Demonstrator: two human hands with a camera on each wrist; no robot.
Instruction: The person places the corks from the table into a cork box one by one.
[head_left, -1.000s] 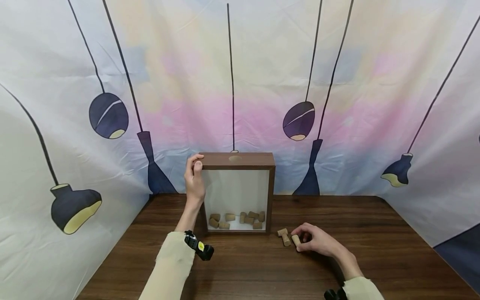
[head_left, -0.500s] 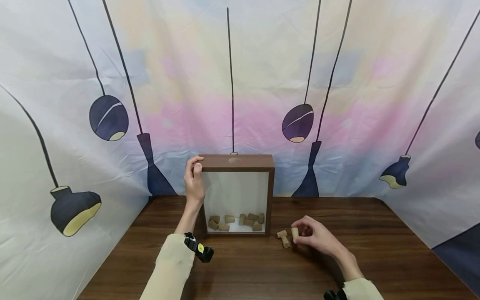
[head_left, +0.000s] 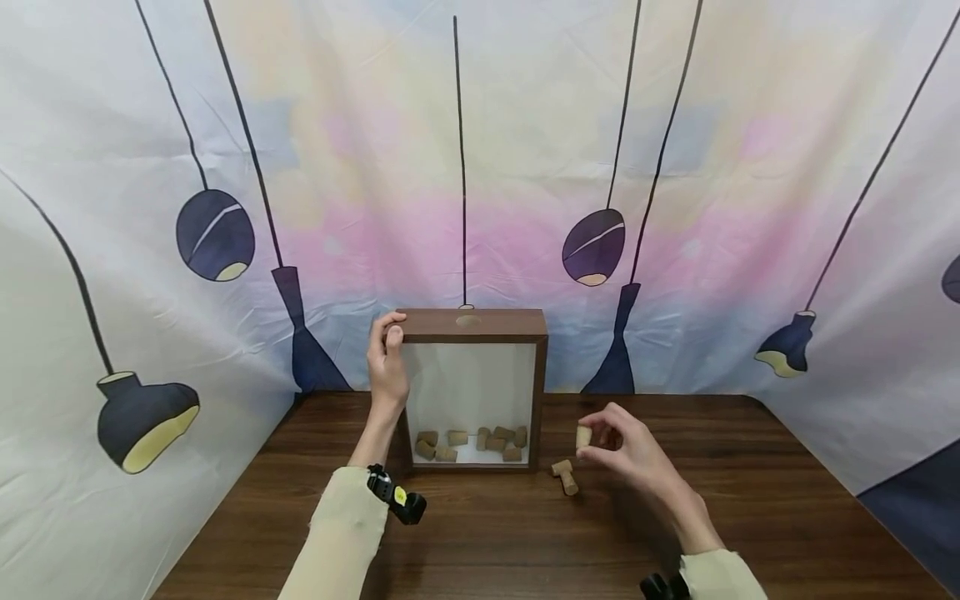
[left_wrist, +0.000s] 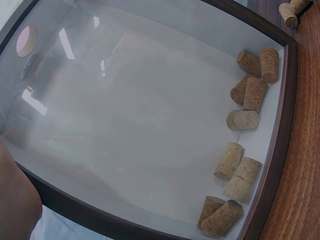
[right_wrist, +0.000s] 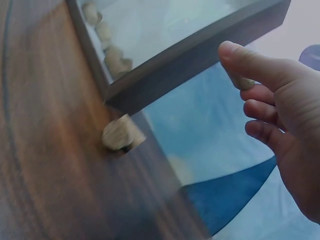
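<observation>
A brown wooden box frame [head_left: 538, 400] with a clear front stands upright on the table, a round hole [head_left: 468, 321] in its top. Several corks [left_wrist: 245, 175] lie along its bottom inside. My left hand [head_left: 387, 367] grips the frame's upper left corner, thumb on the front edge and fingers over the top. Between thumb and fingertips my right hand [head_left: 633, 442] pinches a cork [head_left: 583, 437], raised above the table to the right of the frame. Two more corks [head_left: 566, 477] lie against each other on the table, by the frame's lower right corner.
The dark wooden table [head_left: 480, 542] reaches back to a fabric backdrop [head_left: 510, 167] printed with hanging lamps. Cameras on straps sit on both wrists, such as the left wrist camera [head_left: 405, 504].
My right hand has picked up one cork from the table and lifted it up and slightly left. My left hand still holds the frame in the same place.
</observation>
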